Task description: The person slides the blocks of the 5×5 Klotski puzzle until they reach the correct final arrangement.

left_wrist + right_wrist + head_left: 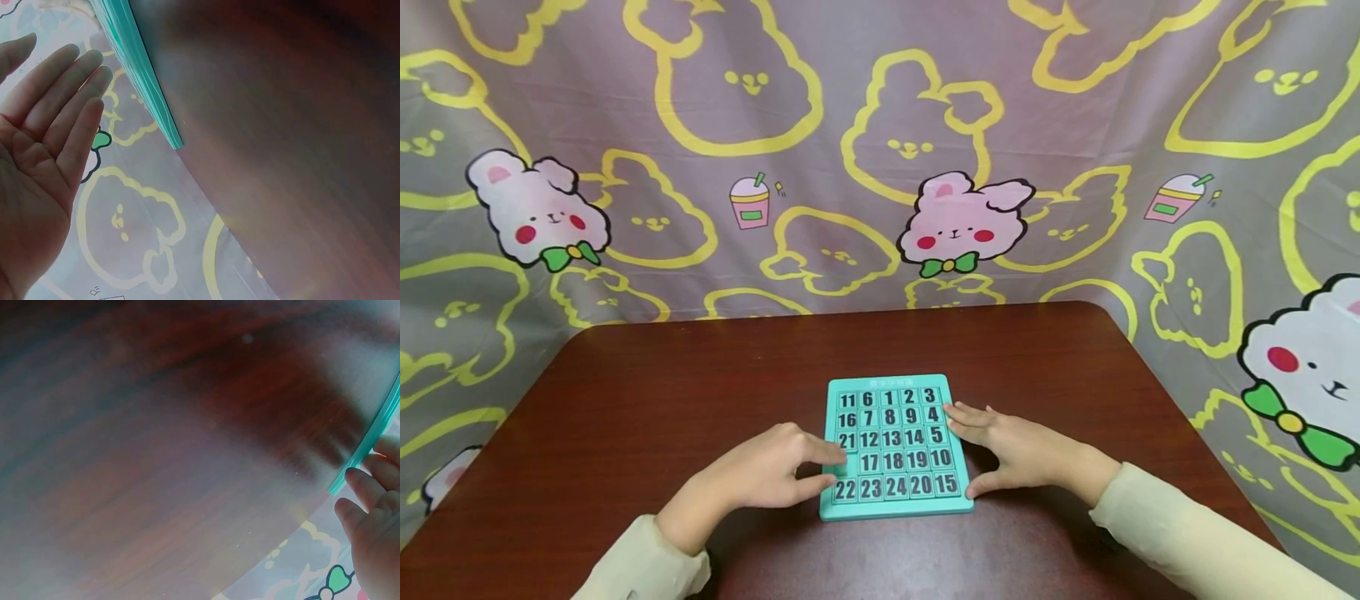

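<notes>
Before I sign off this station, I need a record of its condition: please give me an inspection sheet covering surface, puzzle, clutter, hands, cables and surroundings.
Surface: reddish-brown wood-grain table, with a glossy sheen.
Job's things: teal number slide puzzle, lying flat; its vacant slot sits between tile 21 and tile 22.
Clutter: nothing seen.
Left hand: index finger extended to the slot; contact pressure cannot be told.
Right hand: fingers and thumb at the puzzle's right edge.
Cables: nothing seen.
Surroundings: creased curtain behind and beside the table, printed with yellow outlines and bow-tied bunnies.
</notes>
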### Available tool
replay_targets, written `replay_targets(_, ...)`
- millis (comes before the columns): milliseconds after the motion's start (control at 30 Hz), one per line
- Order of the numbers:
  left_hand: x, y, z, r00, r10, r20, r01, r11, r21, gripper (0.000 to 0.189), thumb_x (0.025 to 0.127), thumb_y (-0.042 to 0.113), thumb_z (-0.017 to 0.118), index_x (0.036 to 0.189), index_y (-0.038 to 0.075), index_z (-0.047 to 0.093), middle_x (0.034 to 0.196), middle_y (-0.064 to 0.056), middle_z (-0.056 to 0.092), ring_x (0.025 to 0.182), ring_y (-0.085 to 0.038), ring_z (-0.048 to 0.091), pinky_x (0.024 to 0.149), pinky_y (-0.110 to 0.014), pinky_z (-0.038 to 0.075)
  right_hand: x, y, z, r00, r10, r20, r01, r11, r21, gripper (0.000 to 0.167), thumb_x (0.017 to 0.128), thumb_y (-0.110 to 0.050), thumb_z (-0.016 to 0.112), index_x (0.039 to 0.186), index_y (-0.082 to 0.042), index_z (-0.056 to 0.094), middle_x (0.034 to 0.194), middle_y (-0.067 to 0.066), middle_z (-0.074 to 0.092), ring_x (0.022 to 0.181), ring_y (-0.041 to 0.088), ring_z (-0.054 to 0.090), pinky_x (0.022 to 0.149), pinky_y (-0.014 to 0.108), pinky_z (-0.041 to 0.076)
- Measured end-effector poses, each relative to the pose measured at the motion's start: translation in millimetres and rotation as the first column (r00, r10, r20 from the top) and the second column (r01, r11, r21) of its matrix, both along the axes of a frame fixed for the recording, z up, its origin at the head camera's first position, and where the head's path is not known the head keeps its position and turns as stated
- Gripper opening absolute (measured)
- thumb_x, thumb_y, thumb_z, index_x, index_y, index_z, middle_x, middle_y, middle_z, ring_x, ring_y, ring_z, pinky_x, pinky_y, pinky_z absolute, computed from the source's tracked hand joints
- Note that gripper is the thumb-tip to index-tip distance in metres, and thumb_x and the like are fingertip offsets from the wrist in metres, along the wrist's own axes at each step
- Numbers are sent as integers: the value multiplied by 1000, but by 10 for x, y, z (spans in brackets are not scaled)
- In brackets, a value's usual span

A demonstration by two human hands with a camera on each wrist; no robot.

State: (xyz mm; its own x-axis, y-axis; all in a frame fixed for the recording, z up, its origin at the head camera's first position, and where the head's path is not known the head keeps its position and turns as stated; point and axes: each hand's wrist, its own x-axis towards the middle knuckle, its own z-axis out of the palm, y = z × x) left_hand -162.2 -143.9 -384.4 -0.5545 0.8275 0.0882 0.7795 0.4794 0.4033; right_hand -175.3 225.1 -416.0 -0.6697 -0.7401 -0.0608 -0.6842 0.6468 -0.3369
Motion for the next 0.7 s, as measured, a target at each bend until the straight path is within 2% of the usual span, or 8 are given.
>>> replay_targets(400, -165, 46, -51, 1000, 23, 18, -22, 999, -33, 29, 93, 18, 65, 118, 8, 74, 118, -2, 73, 111, -12, 68, 91, -33, 57, -4, -14, -9, 1000, 2, 16, -3, 1000, 10, 100, 80, -68, 64, 150, -2, 41, 163, 15, 28, 149, 34, 31, 113, 61, 31)
replay_targets(567, -198, 43, -82, 1000, 28, 6, -28, 999, -33, 28, 92, 17, 66, 117, 8, 75, 117, -1, 74, 111, -13, 69, 91, -34, 57, 5, -14, -5, 1000, -9, 24, 8, 1000, 13, 100, 79, -69, 65, 150, -3, 40, 163, 13, 28, 149, 33, 30, 114, 60, 30)
replay_targets(700, -200, 46, -83, 999, 47, 27, -46, 997, -54, 30, 93, 19, 65, 119, 9, 74, 119, 0, 73, 113, -12, 67, 93, -34, 57, 10, -8, 0, 1000, -11, 18, 11, 1000, 17, 100, 79, -69, 65, 150, -3, 41, 163, 13, 28, 149, 33, 30, 114, 60, 31)
